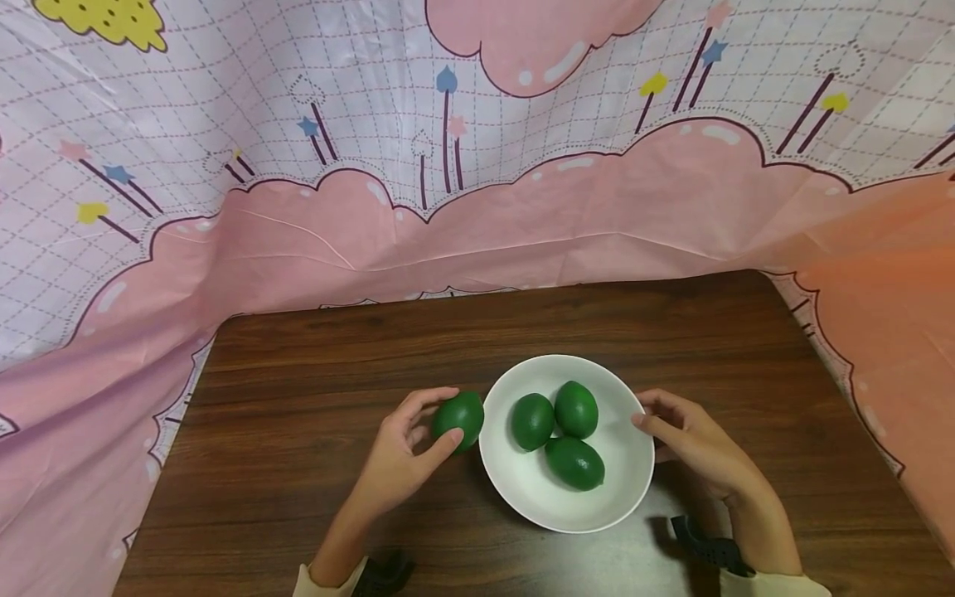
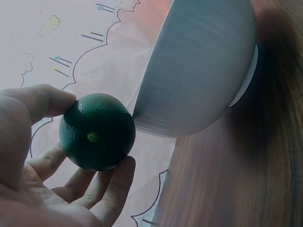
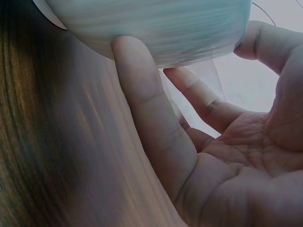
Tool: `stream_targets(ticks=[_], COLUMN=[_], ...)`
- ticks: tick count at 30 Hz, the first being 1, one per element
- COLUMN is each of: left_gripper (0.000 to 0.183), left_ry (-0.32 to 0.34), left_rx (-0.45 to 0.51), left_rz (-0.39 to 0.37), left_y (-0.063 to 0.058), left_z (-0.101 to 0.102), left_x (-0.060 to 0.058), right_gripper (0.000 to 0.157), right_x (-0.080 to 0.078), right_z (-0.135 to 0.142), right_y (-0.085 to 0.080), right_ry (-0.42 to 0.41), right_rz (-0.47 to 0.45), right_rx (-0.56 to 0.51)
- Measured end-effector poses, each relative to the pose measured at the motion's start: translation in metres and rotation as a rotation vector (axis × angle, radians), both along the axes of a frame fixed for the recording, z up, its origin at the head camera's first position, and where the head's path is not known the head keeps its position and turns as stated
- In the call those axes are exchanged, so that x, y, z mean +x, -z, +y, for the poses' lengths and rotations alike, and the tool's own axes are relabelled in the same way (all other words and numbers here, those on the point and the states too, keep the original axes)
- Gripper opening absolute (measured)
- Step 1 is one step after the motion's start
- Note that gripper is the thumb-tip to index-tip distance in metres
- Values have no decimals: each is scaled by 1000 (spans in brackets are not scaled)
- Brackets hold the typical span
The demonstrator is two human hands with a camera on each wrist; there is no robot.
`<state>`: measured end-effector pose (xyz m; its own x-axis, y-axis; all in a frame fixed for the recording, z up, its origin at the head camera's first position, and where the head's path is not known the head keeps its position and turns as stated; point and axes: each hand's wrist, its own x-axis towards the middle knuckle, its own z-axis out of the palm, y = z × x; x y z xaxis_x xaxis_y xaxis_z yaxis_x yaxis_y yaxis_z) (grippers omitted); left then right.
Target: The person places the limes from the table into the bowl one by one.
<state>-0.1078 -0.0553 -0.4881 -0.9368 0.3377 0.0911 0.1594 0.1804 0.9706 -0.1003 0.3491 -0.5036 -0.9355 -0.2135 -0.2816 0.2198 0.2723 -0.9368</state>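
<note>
A white bowl (image 1: 522, 497) stands on the table with three green limes in it: one lime (image 1: 532, 421) at the left, another lime (image 1: 576, 410) at the back right and a third lime (image 1: 574, 463) in front. Just outside the left rim, my left hand (image 1: 399, 456) pinches one more lime (image 1: 458, 419) between thumb and fingers. In the left wrist view this lime (image 2: 97, 132) shows its pale stem end and is close to the bowl's wall. My right hand (image 1: 705, 448) holds the bowl's right side, thumb at the rim, fingers against the outer wall (image 3: 156, 28).
Dark wood-grain table (image 1: 321, 365) lies under everything. A patterned pink and white cloth (image 1: 477, 240) hangs behind it and along both sides. Black straps (image 1: 709, 547) sit at the wrists, by light sleeve cuffs.
</note>
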Motion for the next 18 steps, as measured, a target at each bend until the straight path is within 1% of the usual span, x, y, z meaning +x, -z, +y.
stream_targets(ticks=[8, 18], left_gripper=[46, 47], left_ry=[-2, 17], left_rx=[23, 37], left_rz=[11, 21], left_y=[-2, -6], left_z=[6, 10], left_x=[-1, -1], right_gripper=[43, 42], right_x=[-1, -2], right_z=[-1, -1], right_y=[0, 0], right_ry=[11, 16], right_rz=[-16, -18], right_rx=[21, 21])
